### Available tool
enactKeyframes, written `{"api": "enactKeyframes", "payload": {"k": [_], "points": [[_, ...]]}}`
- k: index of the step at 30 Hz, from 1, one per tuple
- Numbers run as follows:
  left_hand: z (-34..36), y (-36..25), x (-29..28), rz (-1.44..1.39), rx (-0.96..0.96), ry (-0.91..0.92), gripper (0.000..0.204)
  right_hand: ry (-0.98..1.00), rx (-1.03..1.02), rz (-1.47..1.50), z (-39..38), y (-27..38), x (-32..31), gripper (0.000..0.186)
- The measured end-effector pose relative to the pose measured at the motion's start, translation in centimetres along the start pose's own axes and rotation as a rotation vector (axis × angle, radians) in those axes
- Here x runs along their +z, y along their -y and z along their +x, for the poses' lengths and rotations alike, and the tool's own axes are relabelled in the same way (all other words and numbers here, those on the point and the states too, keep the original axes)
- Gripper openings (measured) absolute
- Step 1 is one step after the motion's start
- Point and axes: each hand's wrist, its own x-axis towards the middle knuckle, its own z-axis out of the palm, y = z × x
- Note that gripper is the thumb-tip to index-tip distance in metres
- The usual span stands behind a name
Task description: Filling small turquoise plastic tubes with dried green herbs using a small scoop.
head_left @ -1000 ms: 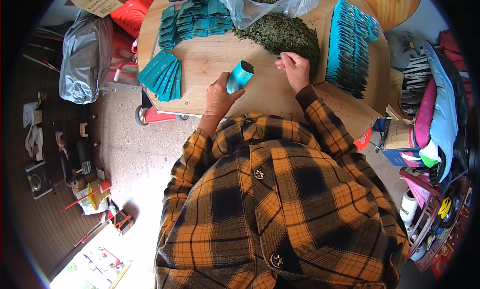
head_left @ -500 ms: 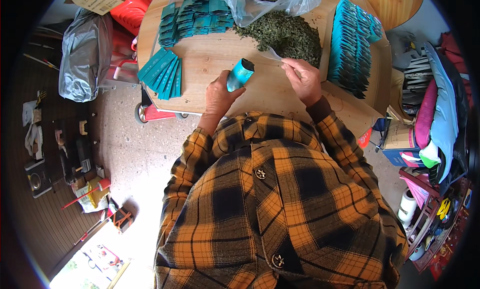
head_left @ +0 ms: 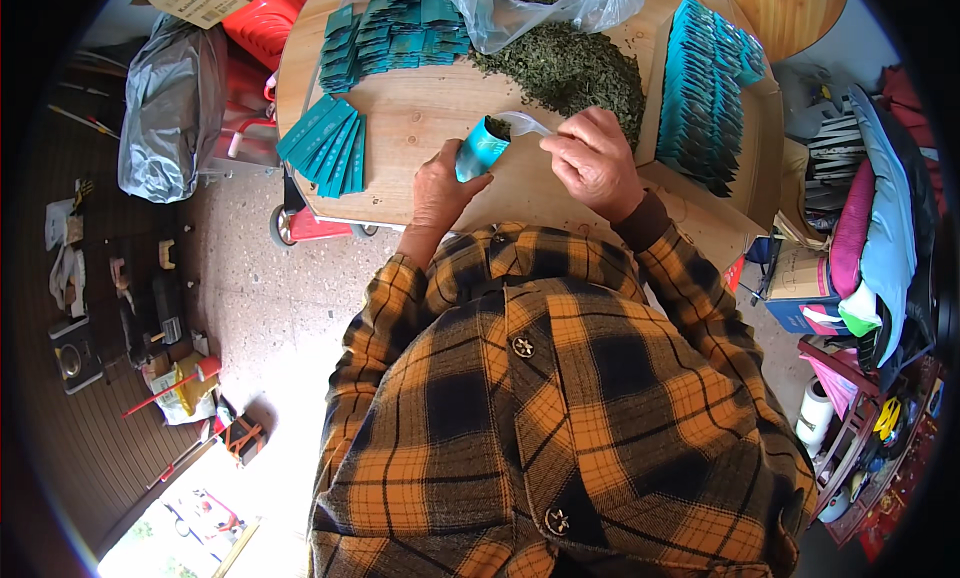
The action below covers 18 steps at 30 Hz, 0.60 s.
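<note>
My left hand (head_left: 440, 190) is closed round a small teal packet (head_left: 478, 152), held upright and tilted, its top open. Dried green leaves show in the packet's mouth. In my right hand (head_left: 598, 165) is the handle of a clear plastic spoon (head_left: 528, 125), its head at the packet's opening. Behind the spoon lies a heap of dried leaves (head_left: 585, 73) on the wooden table (head_left: 395, 193). Left of my left hand, several flat teal packets (head_left: 325, 146) are fanned out.
Stacks of teal packets (head_left: 395, 38) lie at the table's far left. A cardboard box (head_left: 752, 193) at the right holds rows of filled-looking packets (head_left: 705, 98). A clear plastic bag (head_left: 490, 23) with more leaves sits at the back. A grey covered object (head_left: 172, 118) stands left.
My right hand has brought the spoon from the edge of the leaf heap left to the packet's mouth. Leaves now show there. My left hand has barely moved.
</note>
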Motion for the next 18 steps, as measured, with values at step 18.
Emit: {"api": "enactKeyframes", "payload": {"k": [18], "points": [[0.0,0.2,0.1,0.008,0.018,-0.009,0.056,-0.019,0.737,0.542,-3.9,-2.6,2.6,0.011]]}}
